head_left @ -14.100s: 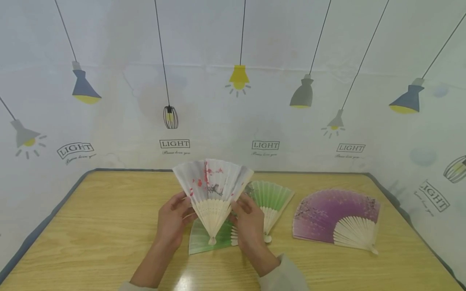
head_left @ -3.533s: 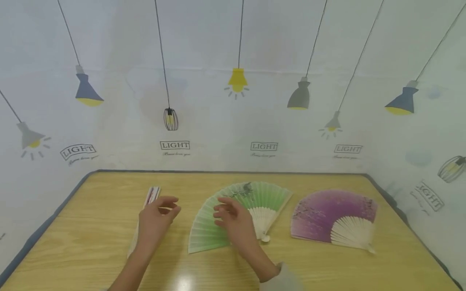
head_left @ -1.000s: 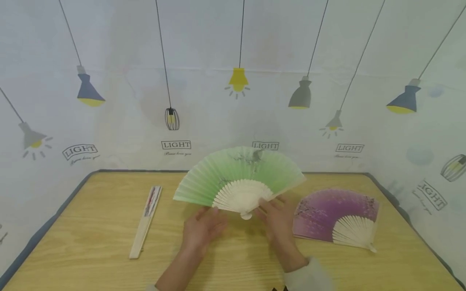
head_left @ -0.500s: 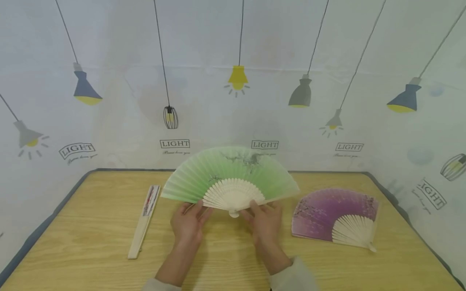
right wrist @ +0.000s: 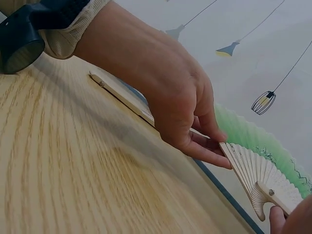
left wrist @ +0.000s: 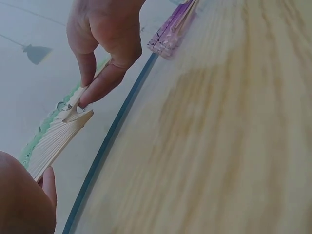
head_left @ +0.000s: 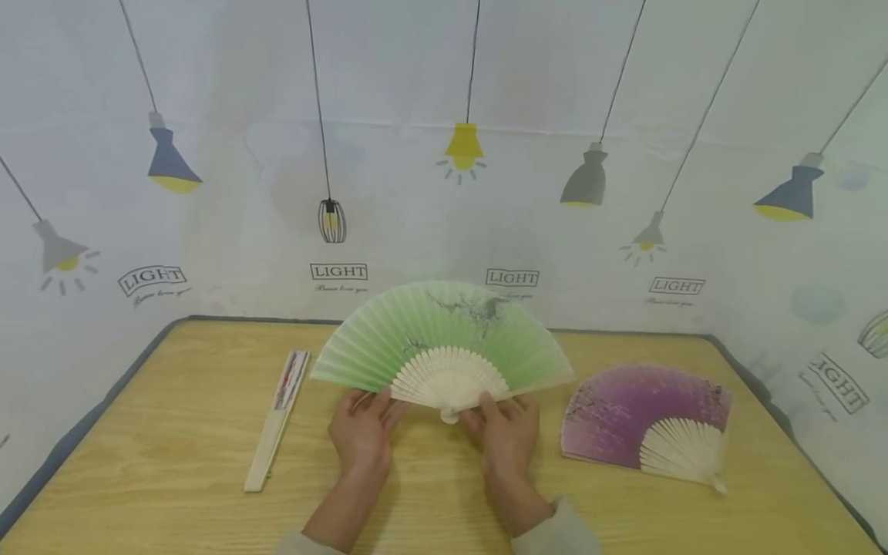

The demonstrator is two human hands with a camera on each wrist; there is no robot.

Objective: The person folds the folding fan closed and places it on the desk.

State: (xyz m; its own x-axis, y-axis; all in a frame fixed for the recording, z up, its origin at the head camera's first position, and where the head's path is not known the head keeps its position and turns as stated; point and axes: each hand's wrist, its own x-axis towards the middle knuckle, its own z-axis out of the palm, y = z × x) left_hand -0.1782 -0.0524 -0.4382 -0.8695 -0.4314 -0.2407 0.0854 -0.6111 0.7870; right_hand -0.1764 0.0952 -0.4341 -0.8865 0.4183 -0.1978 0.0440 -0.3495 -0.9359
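Both hands, left [head_left: 362,435] and right [head_left: 509,433], pinch the spread green fan [head_left: 444,335] upright.

Printed word "LIGHT" on the backdrop

The backdrop [head_left: 416,92] behind the tabletop [head_left: 173,462] carries boxed "LIGHT" labels, each over a cursive line too small to read: at 9 o'clock [head_left: 153,279], left of centre [head_left: 338,271], centre [head_left: 512,277], 2 o'clock [head_left: 676,286], and tilted at 3 o'clock [head_left: 838,383]. No other text can be read.
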